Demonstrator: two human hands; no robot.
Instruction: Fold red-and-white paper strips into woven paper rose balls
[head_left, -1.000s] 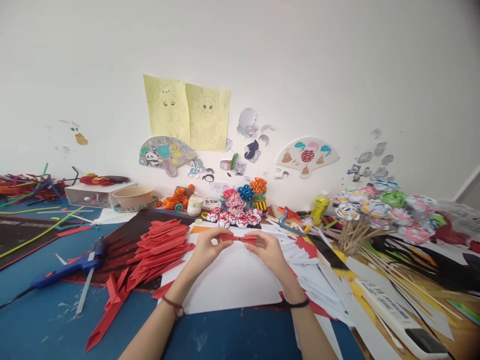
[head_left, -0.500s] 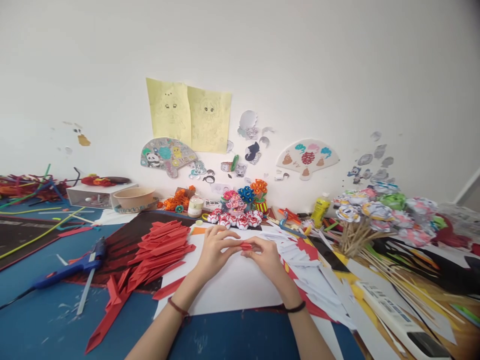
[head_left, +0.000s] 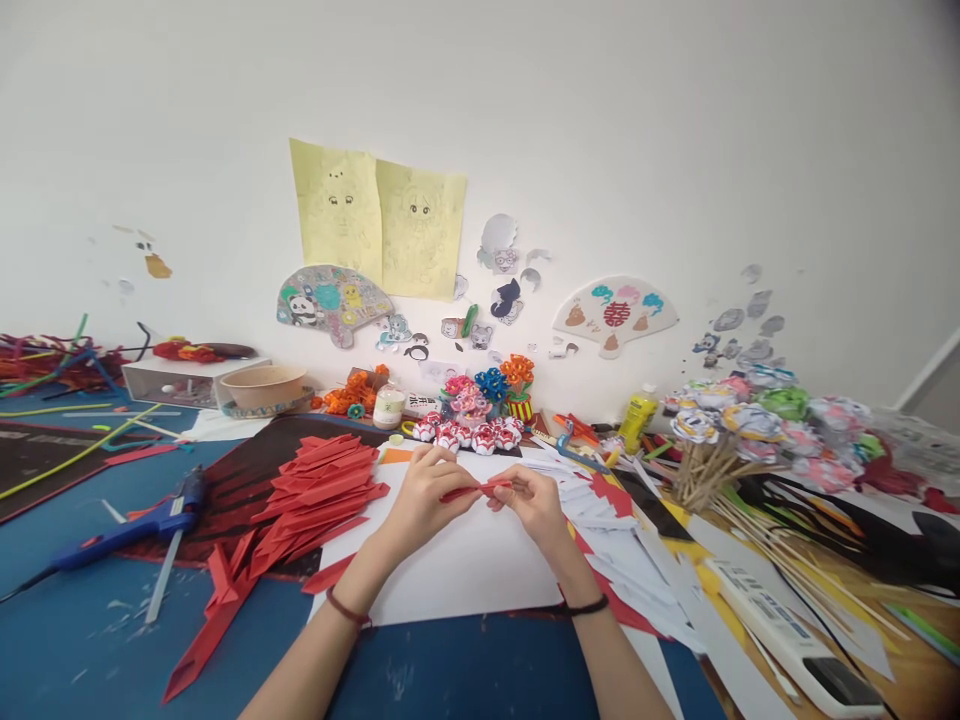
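Both hands meet above a white sheet (head_left: 465, 570) in the middle of the table. My left hand (head_left: 424, 500) and my right hand (head_left: 532, 505) pinch the two ends of a narrow folded red paper strip (head_left: 480, 489), held just over the sheet. The fingers of both are closed on it. To the left lies a pile of similar folded red paper pieces (head_left: 315, 485), with several long red strips (head_left: 217, 610) trailing toward the front edge.
A blue glue gun (head_left: 131, 525) lies at the left. White paper cut-offs (head_left: 645, 560) and a long white remote-like device (head_left: 795, 630) lie at the right, beside paper flowers on wooden sticks (head_left: 750, 440). Small paper ornaments (head_left: 469, 435), a glue bottle (head_left: 637, 418) and a bowl (head_left: 262, 385) line the wall.
The hands drew together, folding the red strip shorter, then eased slightly apart with the strip held a little higher. The view shifted slightly.
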